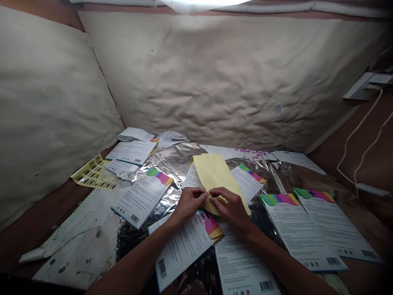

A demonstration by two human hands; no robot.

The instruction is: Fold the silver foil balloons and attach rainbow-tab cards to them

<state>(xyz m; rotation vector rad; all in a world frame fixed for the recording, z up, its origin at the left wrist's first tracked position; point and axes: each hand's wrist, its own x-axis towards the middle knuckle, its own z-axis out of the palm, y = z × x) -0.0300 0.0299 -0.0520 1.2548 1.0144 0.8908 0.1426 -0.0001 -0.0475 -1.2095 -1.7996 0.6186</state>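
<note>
A plain pale yellow paper sheet is raised in front of me, its near edge bent. My left hand pinches that edge between thumb and fingers. Close beside it, my right hand pinches the same edge, fingertips nearly meeting the left ones. Whether a small label sits between the fingertips is too fine to tell. Beneath my wrists lie a printed white card with a rainbow end and another printed card. Part of one more card shows behind the sheet on the right.
Printed cards lie to the left, with a small stack behind. A yellow sheet of barcode labels rests at the far left. Two overlapping cards lie right. Shiny plastic covers the table; a cable hangs at right.
</note>
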